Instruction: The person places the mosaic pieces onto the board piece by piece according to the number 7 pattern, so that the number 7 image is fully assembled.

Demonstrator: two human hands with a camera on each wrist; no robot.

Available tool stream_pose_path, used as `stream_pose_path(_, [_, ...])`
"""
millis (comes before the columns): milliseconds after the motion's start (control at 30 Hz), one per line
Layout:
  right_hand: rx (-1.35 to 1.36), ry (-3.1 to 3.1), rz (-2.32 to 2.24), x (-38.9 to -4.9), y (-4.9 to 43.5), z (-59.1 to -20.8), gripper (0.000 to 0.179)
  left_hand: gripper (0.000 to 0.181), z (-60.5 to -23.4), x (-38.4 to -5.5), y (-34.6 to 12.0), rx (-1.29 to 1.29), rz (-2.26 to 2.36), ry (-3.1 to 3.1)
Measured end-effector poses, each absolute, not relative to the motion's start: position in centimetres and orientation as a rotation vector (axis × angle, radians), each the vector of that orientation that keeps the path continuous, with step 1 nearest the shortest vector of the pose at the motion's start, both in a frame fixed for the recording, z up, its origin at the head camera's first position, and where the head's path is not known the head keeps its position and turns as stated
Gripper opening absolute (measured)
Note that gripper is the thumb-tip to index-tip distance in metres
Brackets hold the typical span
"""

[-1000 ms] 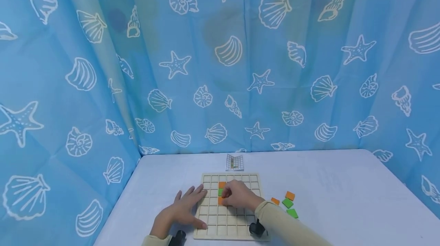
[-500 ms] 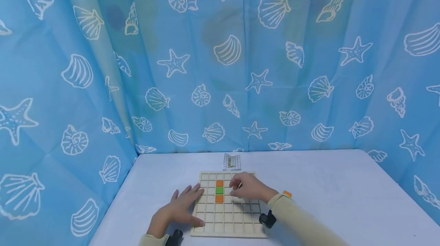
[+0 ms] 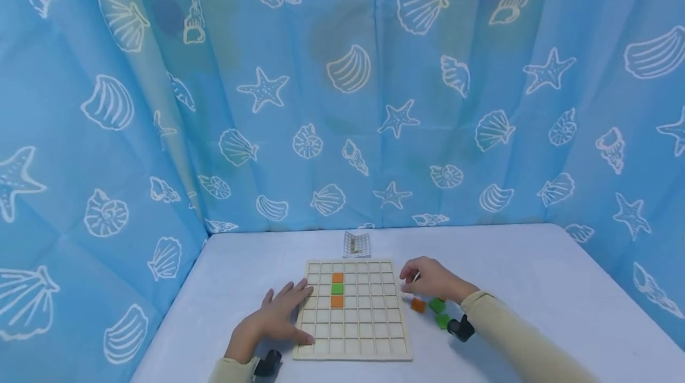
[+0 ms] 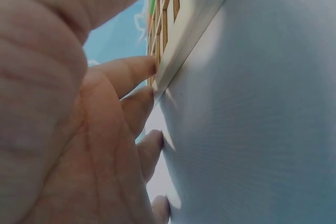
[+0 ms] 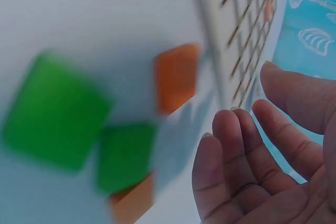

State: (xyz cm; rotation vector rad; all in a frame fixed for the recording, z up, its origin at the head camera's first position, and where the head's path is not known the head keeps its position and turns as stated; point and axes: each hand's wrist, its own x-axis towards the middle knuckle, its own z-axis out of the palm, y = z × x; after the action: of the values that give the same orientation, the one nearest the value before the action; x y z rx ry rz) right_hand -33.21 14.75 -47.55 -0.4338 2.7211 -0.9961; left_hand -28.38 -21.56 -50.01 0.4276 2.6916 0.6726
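My left hand [image 3: 275, 314] lies with spread fingers along the left edge of a wooden grid board [image 3: 374, 329]; its thumb and a fingertip rest on the rim. In one column of the board sit an upper orange tile [image 3: 338, 278], a green tile [image 3: 337, 288] and a lower orange tile [image 3: 336, 301]. My right hand [image 3: 434, 279] hovers just right of the board, its fingers loosely bent and nothing between them. Below it on the table lie a loose orange tile [image 5: 177, 80], two green tiles [image 5: 58, 111] and another orange tile [image 5: 134, 203], partly covered.
Behind the board stands a small folded card [image 3: 356, 245] printed with a grid and coloured squares. A white cloth covers the table [image 3: 524, 288]. Blue curtains [image 3: 299, 103] with white shells hang at the back and left. Each wrist wears a black camera [image 3: 461, 329].
The right hand has lifted off the tile column and moved right, past the board's edge to the loose tiles. The left hand keeps its place on the board. The head view has shifted slightly.
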Motion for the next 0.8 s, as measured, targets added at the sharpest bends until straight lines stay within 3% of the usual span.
stream_pose_path(167, [-0.354, 2.739, -0.959, -32.7, 16.4, -47.8, 0.014, 0.115, -50.6, -28.7, -21.9, 0.417, 0.686, 2.698])
stream_pose_path(800, [-0.558, 2.722, -0.927, -31.7, 17.5, -49.0, 0.021, 0.114, -50.7, -29.1, -22.1, 0.407, 0.709, 2.677])
